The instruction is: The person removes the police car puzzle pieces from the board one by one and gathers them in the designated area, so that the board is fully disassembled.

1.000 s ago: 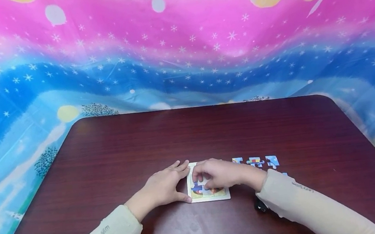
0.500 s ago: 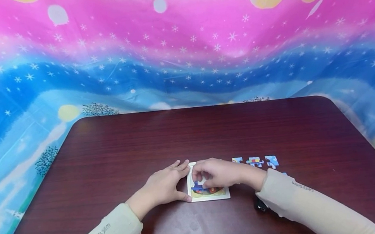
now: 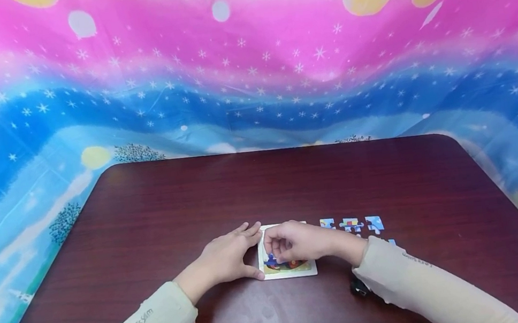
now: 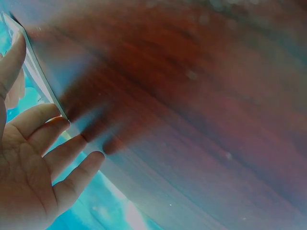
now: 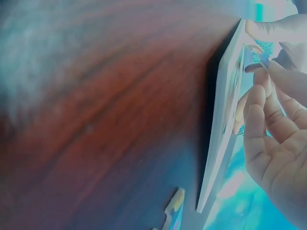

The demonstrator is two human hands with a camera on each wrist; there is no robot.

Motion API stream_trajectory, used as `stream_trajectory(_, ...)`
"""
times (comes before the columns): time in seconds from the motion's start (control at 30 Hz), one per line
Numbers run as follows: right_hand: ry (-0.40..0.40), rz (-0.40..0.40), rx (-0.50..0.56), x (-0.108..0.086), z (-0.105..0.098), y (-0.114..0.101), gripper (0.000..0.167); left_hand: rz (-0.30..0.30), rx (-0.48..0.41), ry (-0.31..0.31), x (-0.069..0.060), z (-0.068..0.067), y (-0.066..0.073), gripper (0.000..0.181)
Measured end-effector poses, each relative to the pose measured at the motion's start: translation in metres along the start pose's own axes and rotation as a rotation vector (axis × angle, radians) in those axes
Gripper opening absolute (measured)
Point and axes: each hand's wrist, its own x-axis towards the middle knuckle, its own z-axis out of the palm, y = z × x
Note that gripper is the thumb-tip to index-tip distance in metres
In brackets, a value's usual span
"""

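Note:
A small puzzle board (image 3: pixel 297 273) with a pale rim lies on the table, its lower part filled with picture pieces. My left hand (image 3: pixel 226 257) is spread along the board's left side, thumb at the lower corner and fingers at the upper one. In the left wrist view its fingertips touch the board's edge (image 4: pixel 45 85). Over the board, my right hand (image 3: pixel 300 240) pinches a puzzle piece (image 5: pixel 252 67) between thumb and fingers, tilted above the surface in the right wrist view. The right hand hides much of the board's upper part.
Several loose puzzle pieces (image 3: pixel 351 224) lie right of the board, and one blue piece (image 3: pixel 392 242) is partly behind the right sleeve. A dark object (image 3: pixel 359 286) shows under the right wrist. The brown table (image 3: pixel 272 187) meets a patterned cloth (image 3: pixel 248 76) behind.
A pale patch beside my right thumb, over the board's bottom row, is gone, and the picture there shows. The right fingers have drawn slightly closer together. My left hand stays put.

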Motion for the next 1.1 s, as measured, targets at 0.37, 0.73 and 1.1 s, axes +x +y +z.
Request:
stream_trajectory(0.37,0.036,-0.007,-0.021,0.0,-0.002,-0.001,0.017,-0.001,0.005,-0.001,0.0,0.0,0.001,0.089)
stream_trajectory(0.73,0.067,0.01,0.0,-0.011,-0.008,0.001,0.015,-0.001,0.016,-0.008,0.0,0.0,0.001,0.089)
stream_trajectory(1.1,0.095,0.035,-0.001,-0.03,-0.016,0.007,0.014,-0.009,0.006,-0.007,-0.002,-0.001,0.003,0.088)
